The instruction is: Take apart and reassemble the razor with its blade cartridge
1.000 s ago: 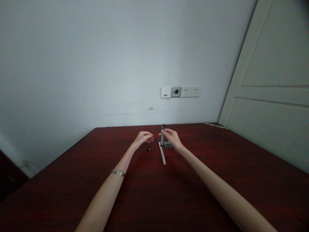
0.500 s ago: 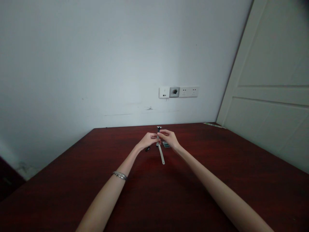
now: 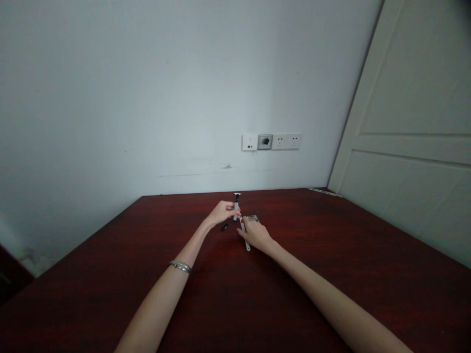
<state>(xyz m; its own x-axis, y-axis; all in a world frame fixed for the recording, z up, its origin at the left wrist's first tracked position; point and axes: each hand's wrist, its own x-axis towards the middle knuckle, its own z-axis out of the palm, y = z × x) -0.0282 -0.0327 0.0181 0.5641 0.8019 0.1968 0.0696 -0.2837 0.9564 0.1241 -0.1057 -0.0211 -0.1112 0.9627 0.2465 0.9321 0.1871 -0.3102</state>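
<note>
Nearest: silver bracelet point(image 3: 180, 265) on left wrist, both forearms stretched out over dark red desk point(image 3: 331, 274).

Further out, right hand point(image 3: 255, 235) palm down on desk, fingers low and lightly curled over near half of white strip point(image 3: 248, 247). Cannot tell whether pinching it or just resting on top. Strip flat on desk, long axis running near to far with a slight lean left at far end, near tip poking out on near side of hand.

Just left of that, small black piece point(image 3: 224, 227) lying loose on desk, apart from both hands, closer to left one.

Left hand point(image 3: 222, 213) a bit farther and to the left, fingers closed around lower shaft of slim tool point(image 3: 236, 205). Tool held upright, long axis vertical, raised off desk, dark T-shaped head on top, pale shaft below, razor-like. Lies up, left and far from right fingers; left hand clearly the nearer one, already gripping.

Small clear box point(image 3: 253, 217) on desk just beyond right fingers, right of tool. Contents too small to read.

Farthest: white wall with row of sockets point(image 3: 271, 141), pale door point(image 3: 408, 147) at right.
</note>
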